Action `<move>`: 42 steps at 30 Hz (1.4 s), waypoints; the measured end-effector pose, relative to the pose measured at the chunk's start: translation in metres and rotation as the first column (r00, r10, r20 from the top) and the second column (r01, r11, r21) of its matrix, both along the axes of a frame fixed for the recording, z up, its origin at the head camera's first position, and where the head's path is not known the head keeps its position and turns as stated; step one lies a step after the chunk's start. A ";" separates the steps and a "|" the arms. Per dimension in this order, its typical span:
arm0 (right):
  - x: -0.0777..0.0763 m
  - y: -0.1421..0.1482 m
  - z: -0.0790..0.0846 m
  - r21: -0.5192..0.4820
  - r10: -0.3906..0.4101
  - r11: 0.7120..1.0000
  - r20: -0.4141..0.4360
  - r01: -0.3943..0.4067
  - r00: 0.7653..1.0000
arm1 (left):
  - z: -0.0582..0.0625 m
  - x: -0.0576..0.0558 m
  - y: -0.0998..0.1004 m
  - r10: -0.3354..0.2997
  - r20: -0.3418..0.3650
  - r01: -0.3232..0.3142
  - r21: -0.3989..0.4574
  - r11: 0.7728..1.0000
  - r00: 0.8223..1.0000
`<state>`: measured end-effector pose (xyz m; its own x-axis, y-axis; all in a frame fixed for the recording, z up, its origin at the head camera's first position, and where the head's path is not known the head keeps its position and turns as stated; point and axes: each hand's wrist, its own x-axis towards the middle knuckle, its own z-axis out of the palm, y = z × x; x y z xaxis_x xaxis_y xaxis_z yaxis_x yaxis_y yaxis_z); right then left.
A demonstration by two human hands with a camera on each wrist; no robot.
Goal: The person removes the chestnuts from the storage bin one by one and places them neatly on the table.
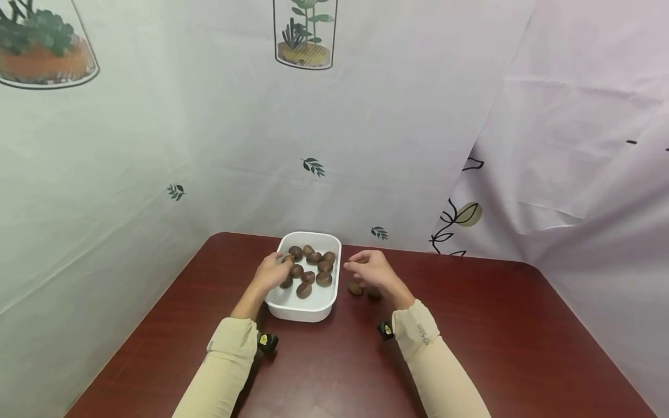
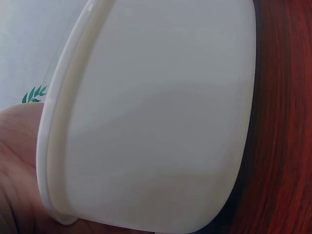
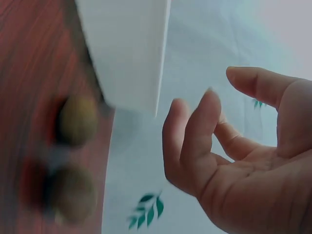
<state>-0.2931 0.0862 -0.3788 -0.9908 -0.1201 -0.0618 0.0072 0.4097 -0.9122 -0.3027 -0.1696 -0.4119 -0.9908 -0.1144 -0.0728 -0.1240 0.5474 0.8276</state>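
A white rectangular tray (image 1: 300,314) holds several brown chestnuts (image 1: 324,279). My left hand (image 1: 270,273) reaches over the tray's left rim, its thumb and fingertips about a light-brown chestnut (image 1: 288,258). In the left wrist view the tray's wall (image 2: 161,122) hides those fingertips; part of the palm (image 2: 19,161) shows beside the rim. Right of the tray, my right hand (image 1: 373,270) hovers with bent, parted fingers (image 3: 197,126) and nothing between them. Below it lie chestnuts on the table, one (image 1: 356,288) nearer the tray and another (image 1: 374,293) partly under the hand.
The dark red wooden table (image 1: 470,337) reaches back to a white cloth (image 1: 235,145) printed with leaves and plants, which hangs behind and along both sides. Black wrist cameras (image 1: 268,343) sit by the cuffs of the light sleeves (image 1: 439,366).
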 end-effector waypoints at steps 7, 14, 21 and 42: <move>0.002 -0.042 0.002 -0.110 0.134 0.986 0.071 -0.126 0.988 | 0.001 0.000 0.000 0.001 0.001 -0.001 -0.012 1.000 1.000; 0.004 -0.074 -0.005 -0.106 0.193 0.978 0.121 -0.181 0.974 | -0.002 0.000 0.001 0.000 -0.009 -0.001 -0.025 1.000 1.000; 0.002 -0.090 -0.015 0.003 0.183 0.983 0.154 -0.186 0.971 | 0.000 0.003 0.003 -0.001 0.002 0.001 -0.013 1.000 1.000; -0.004 -0.113 -0.042 -0.215 0.341 0.931 0.212 -0.296 0.916 | 0.001 0.000 0.002 -0.019 -0.015 0.019 -0.006 1.000 1.000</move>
<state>-0.2975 -0.0272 -0.4205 -0.8553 -0.4575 -0.2431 0.1321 0.2612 -0.9562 -0.3028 -0.1678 -0.4111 -0.9938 -0.0955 -0.0569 -0.1005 0.5542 0.8263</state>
